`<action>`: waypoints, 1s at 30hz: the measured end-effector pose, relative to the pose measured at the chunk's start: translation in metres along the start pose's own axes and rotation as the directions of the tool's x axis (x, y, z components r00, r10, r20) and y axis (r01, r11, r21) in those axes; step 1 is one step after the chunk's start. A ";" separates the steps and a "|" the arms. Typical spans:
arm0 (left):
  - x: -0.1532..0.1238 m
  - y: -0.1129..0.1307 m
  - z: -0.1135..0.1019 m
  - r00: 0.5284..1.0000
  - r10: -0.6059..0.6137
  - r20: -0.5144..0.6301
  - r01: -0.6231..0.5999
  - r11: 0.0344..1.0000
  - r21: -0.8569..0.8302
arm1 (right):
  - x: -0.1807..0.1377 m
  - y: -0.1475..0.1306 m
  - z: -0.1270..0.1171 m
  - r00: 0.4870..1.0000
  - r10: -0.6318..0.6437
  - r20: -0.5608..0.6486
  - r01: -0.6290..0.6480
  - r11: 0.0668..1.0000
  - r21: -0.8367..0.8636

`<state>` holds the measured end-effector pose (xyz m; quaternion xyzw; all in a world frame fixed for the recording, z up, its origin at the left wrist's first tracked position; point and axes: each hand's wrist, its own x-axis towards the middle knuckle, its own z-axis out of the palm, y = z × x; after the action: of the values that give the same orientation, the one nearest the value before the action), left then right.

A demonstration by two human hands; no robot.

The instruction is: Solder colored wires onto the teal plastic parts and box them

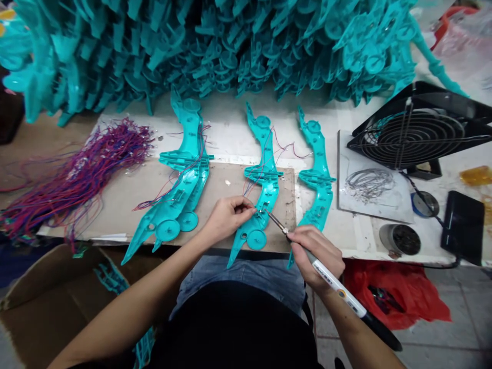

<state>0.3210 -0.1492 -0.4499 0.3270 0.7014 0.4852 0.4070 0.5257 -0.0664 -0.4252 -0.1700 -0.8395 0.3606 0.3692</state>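
My right hand [317,253] grips a soldering iron [336,289] with a white and black handle. Its metal tip meets the middle teal plastic part [270,192] near a small slot. Just left of the tip, my left hand [232,218] is closed in a pinch over the same part. Thin red and blue wires [251,179] run down into its fingertips, which hide the wire ends. To the right lies a single teal part [321,200]. On the left, teal parts [184,189] lie side by side with wires across them.
Teal parts [230,46] are heaped along the back. A wire bundle [100,159] lies left. At right stand a black fan [407,128], a solder wire coil [371,184] on a board, a round tin [402,240] and a black box [463,225]. Below are a cardboard box [46,307] and red bag [418,302].
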 end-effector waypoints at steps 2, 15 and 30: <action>0.000 0.001 -0.001 1.000 -0.002 -0.005 0.002 1.000 0.003 | -0.004 0.000 0.001 1.000 -0.004 0.006 0.004 1.000 0.009; 0.001 0.002 0.001 1.000 0.006 -0.018 -0.006 1.000 -0.005 | -0.005 0.011 0.008 0.986 -0.151 0.065 0.152 0.988 -0.020; 0.002 0.000 0.001 1.000 0.014 -0.016 -0.014 1.000 -0.003 | -0.005 0.011 0.003 0.974 -0.211 0.087 0.218 0.973 -0.082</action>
<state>0.3210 -0.1474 -0.4503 0.3274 0.7015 0.4918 0.3986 0.5266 -0.0633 -0.4372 -0.0808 -0.8822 0.2865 0.3650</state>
